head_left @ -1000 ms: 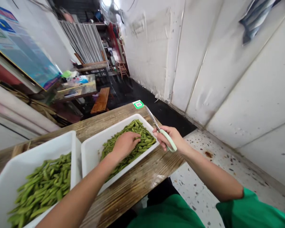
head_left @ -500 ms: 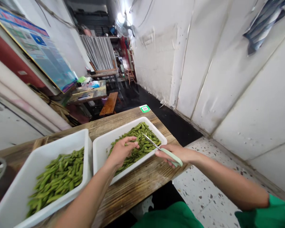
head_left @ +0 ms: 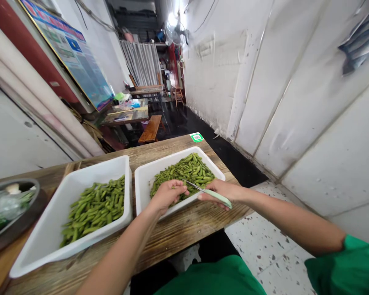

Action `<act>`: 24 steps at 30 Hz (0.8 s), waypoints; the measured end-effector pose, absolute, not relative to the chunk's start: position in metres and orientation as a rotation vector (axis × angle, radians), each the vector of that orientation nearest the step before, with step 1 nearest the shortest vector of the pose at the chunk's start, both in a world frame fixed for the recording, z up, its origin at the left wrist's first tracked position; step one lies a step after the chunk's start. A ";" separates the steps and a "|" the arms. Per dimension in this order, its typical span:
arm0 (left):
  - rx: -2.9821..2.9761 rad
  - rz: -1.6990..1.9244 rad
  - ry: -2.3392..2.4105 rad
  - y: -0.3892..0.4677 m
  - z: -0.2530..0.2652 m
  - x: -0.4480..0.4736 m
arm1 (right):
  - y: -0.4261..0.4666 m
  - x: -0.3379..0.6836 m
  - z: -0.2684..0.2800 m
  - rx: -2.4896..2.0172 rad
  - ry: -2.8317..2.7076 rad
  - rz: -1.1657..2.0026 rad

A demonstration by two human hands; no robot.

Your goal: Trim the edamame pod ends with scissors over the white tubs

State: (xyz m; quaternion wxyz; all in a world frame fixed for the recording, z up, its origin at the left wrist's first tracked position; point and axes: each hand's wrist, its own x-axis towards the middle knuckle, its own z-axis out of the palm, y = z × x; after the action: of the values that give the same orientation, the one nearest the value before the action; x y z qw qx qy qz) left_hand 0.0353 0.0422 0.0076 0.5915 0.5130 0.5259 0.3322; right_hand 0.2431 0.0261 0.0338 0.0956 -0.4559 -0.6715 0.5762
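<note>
My left hand (head_left: 169, 194) is pinched round a green soybean pod (head_left: 185, 185), mostly covered by the fingers, above the near side of the right white tray (head_left: 144, 184). In my right hand (head_left: 226, 189) is a pair of scissors (head_left: 220, 197) with pale green handles. Their blades point left, with the tips right beside the pod and my left fingertips. Heaped pods (head_left: 184, 166) fill much of that tray. The left white tray (head_left: 39, 241) holds another pile of pods (head_left: 98, 207).
Both trays stand on a wooden table (head_left: 199, 221). A metal basin (head_left: 38, 200) with plastic bags and greens is at the far left. A QR-code card (head_left: 197, 137) lies at the far corner. Beyond are a wooden bench (head_left: 150, 129) and a cluttered table (head_left: 126, 116).
The scissor tips have come in close to my left fingertips. My left hand has lowered toward the tray's near edge. The head view has turned left, showing more of the basin.
</note>
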 end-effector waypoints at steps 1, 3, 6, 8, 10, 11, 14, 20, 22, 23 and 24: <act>1.156 0.790 1.205 0.044 0.008 0.035 | 0.027 0.245 0.031 -1.332 -1.978 1.734; 1.037 0.883 1.154 0.048 0.008 0.036 | 0.029 0.250 0.026 -1.269 -1.930 1.813; 0.821 1.057 1.026 0.050 0.009 0.042 | 0.028 0.253 0.023 -1.204 -1.865 1.918; 0.714 1.109 0.951 0.049 0.011 0.049 | 0.025 0.252 0.023 -1.208 -1.856 1.899; 0.652 1.136 0.924 0.046 0.013 0.057 | 0.022 0.250 0.026 -1.227 -1.859 1.830; 0.636 1.147 0.929 0.045 0.014 0.060 | 0.020 0.249 0.027 -1.234 -1.858 1.793; 0.623 1.148 0.952 0.042 0.016 0.068 | 0.017 0.246 0.028 -1.227 -1.845 1.733; 0.619 1.130 0.962 0.040 0.011 0.075 | 0.018 0.246 0.021 -1.226 -1.788 1.749; 0.619 1.119 0.975 0.041 0.009 0.074 | 0.019 0.249 0.017 -1.266 -1.775 1.751; 0.625 1.109 0.993 0.042 0.009 0.073 | 0.019 0.251 0.016 -1.278 -1.776 1.748; 0.640 1.099 1.016 0.043 0.009 0.072 | 0.020 0.254 0.015 -1.280 -1.778 1.752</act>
State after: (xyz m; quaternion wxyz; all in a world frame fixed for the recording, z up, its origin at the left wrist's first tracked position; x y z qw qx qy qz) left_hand 0.0719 0.0433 0.0095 0.6866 0.2857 0.4539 0.4908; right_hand 0.2544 0.0197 0.0149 0.1672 -0.4499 -0.6249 0.6157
